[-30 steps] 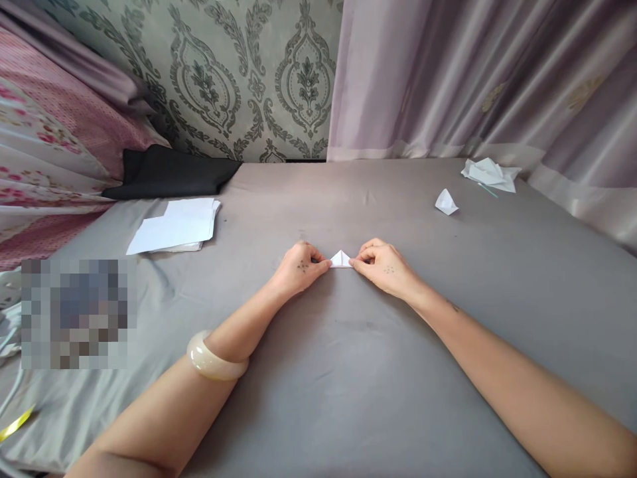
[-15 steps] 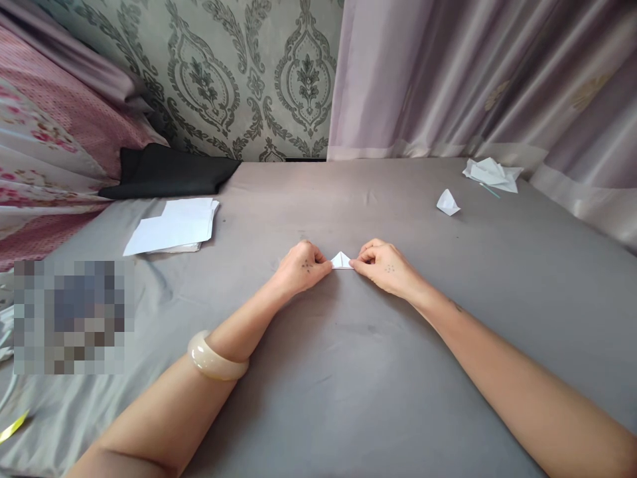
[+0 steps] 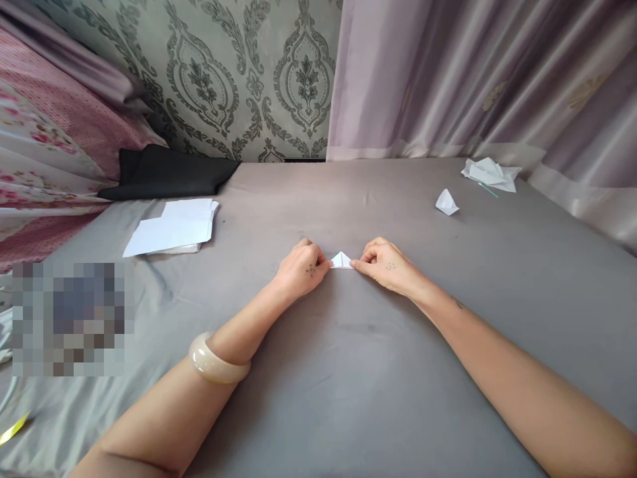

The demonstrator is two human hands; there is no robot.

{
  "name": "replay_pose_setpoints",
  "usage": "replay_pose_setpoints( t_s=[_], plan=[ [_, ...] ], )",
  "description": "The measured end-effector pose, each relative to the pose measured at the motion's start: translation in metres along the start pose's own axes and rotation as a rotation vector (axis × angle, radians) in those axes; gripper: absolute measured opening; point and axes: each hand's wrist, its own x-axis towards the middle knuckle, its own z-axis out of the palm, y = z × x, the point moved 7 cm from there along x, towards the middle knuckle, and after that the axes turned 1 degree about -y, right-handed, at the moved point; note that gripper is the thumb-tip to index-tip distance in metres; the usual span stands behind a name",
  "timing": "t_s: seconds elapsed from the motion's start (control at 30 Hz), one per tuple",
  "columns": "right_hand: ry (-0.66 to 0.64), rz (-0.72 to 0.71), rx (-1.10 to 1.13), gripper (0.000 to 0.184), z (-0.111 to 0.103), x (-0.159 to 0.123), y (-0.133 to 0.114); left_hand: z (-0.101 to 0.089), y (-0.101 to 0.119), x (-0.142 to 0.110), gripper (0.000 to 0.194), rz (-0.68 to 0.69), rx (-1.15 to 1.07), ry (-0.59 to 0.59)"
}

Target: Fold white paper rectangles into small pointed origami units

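Note:
A small piece of folded white paper (image 3: 341, 260), triangular with a crease down its middle, is held low over the grey sheet between my two hands. My left hand (image 3: 304, 267) pinches its left corner between thumb and fingers. Its right corner is gripped by my right hand (image 3: 384, 264), with the thumb in front. The fingertips hide both ends of the paper. On my left forearm sits a pale bangle (image 3: 219, 358).
A stack of white paper (image 3: 174, 227) lies at the left, before a black cloth (image 3: 172, 172). Toward the right stand a small folded paper piece (image 3: 446, 202) and a pile of folded papers (image 3: 492, 174). A yellow strip (image 3: 14, 428) lies at lower left, near a blurred patch.
Both hands keep their pinch on the folded paper, which stays in place. The view has shifted only very slightly.

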Motion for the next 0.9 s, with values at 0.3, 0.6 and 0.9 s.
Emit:
replay_pose_setpoints(
  t_s=[0.3,0.6,0.9],
  plan=[
    [-0.023,-0.016,0.076,0.025,-0.008,0.001,0.009,0.008,0.027,-0.014,0.034,0.483,0.007,0.047],
    [0.233,-0.365,-0.082,0.031,-0.010,-0.044,-0.024,0.003,0.025,-0.011,0.032,0.456,-0.073,0.066],
    [0.136,-0.431,-0.509,0.036,0.008,-0.055,-0.037,0.009,0.021,-0.010,0.036,0.502,-0.009,0.061]
  ],
)
